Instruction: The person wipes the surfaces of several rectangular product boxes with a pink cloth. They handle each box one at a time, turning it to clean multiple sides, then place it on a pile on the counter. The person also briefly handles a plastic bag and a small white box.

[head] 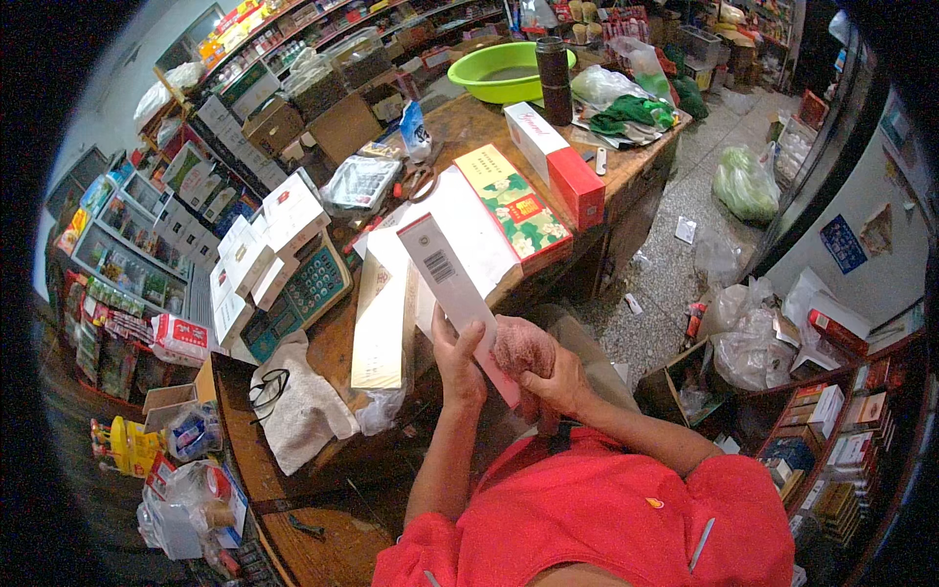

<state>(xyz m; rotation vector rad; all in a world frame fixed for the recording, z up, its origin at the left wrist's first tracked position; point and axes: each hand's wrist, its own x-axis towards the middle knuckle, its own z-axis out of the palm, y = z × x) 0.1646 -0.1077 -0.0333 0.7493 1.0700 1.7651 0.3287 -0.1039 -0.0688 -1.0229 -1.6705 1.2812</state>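
Observation:
A long, narrow carton (pixel 451 286) with a white side and a printed barcode is tilted in front of me. My left hand (pixel 462 359) grips its lower part, thumb across the white face. A crumpled pinkish cloth (pixel 522 346) is bunched in my right hand (pixel 561 385), against the carton's right edge. Beyond them, a flowered yellow-and-green carton (pixel 513 205) lies on white paper (pixel 480 231). Beside it is a red-and-white carton (pixel 554 165). To the left of my hands lies a pale gold-and-white carton (pixel 380 330).
The wooden table (pixel 326 352) bears a teal keypad device (pixel 304 293), stacked white boxes (pixel 257 246), a beige cloth (pixel 297 411), scissors (pixel 420 183), a dark flask (pixel 554 81) and a green basin (pixel 480 77). A shelf of small packs (pixel 843 447) stands at right; plastic bags (pixel 748 348) lie nearby.

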